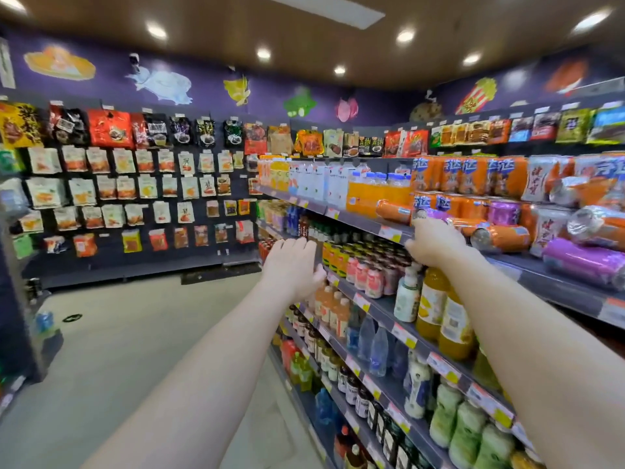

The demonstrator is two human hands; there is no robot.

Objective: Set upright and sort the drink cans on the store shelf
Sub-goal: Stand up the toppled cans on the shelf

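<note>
Both arms stretched forward — right hand curls round a tipped purple can on the shelf, left hand loose, empty.

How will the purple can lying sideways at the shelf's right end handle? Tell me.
The purple metal can lying sideways rests on its curved wall, so a push would likely roll it toward the grey shelf edge. Its glossy skin may slip in a loose grip.

Only thing I can actually read on my feed: the orange cans say 芬达 in blue-and-white characters. The white cans have red vertical characters, too blurry. The shelf price tags are mush too.
</note>
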